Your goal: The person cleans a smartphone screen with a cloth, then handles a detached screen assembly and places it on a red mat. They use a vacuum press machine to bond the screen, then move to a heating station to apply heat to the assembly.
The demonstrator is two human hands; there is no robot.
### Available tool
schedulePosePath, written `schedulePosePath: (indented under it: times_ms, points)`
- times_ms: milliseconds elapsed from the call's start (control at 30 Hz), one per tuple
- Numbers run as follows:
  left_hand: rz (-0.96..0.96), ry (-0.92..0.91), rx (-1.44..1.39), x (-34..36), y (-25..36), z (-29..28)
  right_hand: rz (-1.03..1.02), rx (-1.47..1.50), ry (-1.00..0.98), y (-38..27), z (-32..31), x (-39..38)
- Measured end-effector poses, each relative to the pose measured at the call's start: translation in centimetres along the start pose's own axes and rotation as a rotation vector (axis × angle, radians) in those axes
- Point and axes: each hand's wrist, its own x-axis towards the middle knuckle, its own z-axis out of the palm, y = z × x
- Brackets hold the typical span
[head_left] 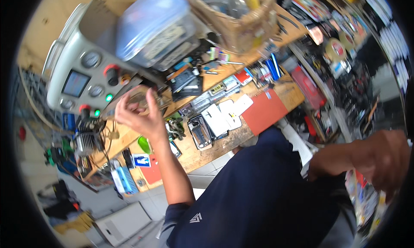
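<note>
My left hand [141, 116] is raised over the workbench with its thumb and fingers apart and nothing in them. It is nearest to a grey machine [64, 86] with round gauges, a small screen, red knobs and lit green buttons. Far to the right, my right hand [379, 159] is away from the bench, smeared by motion, so its fingers cannot be made out. On the bench between them lie an opened phone [200, 133], white flat panels [215, 119] and an orange-red mat [264, 111].
A lidded clear plastic box [157, 30] and a cardboard box [241, 30] stand at the back of the wooden bench [189, 159]. A green cup [145, 145] is near my left forearm. Cluttered shelves [345, 54] with tape rolls run along the right.
</note>
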Motion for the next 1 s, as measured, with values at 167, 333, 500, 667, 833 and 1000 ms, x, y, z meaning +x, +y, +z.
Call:
schedulePosePath:
  times_ms: [167,333,500,667,833,1000]
  points:
    - [-0.127,-0.026,0.073,-0.5,-0.1,2.1,0.128,-0.541,0.116,4.3,-10.7,-7.6]
    - [-0.117,0.024,0.126,-0.4,0.5,3.8,0.856,-0.793,0.425,11.0,-17.3,-18.5]
    - [-0.029,0.058,0.156,0.6,1.2,3.6,1.236,-0.931,0.383,14.4,-18.7,-27.2]
    - [0.117,-0.176,-0.272,-4.4,4.2,0.4,1.212,-1.190,0.138,16.0,-21.2,-33.1]
    - [-0.497,-1.319,-0.806,-24.7,1.9,-2.1,1.647,-1.302,-0.330,19.2,-24.2,-38.0]
    - [-0.711,-1.947,-0.029,-43.9,-5.6,-7.5,1.913,-0.807,-0.445,18.3,-25.8,-36.6]
